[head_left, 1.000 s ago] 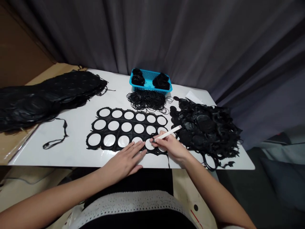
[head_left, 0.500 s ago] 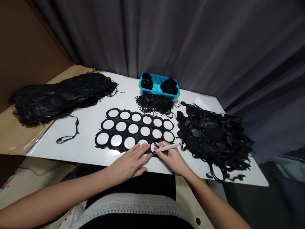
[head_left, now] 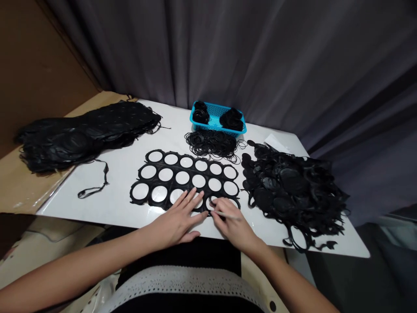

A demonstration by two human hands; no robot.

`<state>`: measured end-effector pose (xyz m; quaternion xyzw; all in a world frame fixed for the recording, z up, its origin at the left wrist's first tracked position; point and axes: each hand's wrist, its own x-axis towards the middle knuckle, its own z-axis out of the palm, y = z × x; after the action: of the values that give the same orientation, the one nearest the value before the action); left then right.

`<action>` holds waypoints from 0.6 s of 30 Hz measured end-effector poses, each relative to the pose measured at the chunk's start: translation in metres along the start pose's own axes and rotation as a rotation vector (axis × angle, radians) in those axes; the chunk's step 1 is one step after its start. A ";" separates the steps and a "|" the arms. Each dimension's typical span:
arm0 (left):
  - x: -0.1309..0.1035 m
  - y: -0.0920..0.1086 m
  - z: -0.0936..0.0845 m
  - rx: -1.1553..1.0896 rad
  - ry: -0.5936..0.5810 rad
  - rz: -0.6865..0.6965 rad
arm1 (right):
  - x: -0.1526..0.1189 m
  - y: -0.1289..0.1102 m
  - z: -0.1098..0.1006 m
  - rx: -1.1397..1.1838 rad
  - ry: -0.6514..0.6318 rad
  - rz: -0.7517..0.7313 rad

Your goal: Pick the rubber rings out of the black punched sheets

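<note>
A black rubber-like sheet (head_left: 190,170) with rows of round holes lies flat on the white table. My left hand (head_left: 182,218) rests palm down on its near edge, fingers spread and covering part of the front row. Pinched in my right hand (head_left: 233,224) is a thin pale pen-shaped tool (head_left: 228,215). Its tip meets the rim of a hole near the sheet's front right corner, but the fingers partly hide that spot. Just beyond the sheet sits a loose heap of thin black rings (head_left: 211,144).
A blue plastic basket (head_left: 217,126) holds two bunches of black rings at the back. To the right is a large pile of black scraps and discs (head_left: 293,187). Stacked black sheets (head_left: 87,134) lie at the left, near a loose black strip (head_left: 106,171). A grey curtain (head_left: 215,52) hangs behind.
The fingers of my left hand have spread wider and reach farther over the sheet. My right hand has tilted the tool, which now points lower to the right.
</note>
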<state>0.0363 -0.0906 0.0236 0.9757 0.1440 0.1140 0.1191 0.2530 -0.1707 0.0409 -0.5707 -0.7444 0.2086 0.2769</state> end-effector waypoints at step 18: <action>0.027 -0.020 -0.024 0.003 0.013 -0.036 | 0.064 0.057 -0.043 0.274 0.093 0.365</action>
<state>0.0503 -0.0589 0.0461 0.9724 0.1626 0.1179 0.1186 0.3104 -0.0943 0.0487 -0.6620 -0.5800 0.3276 0.3436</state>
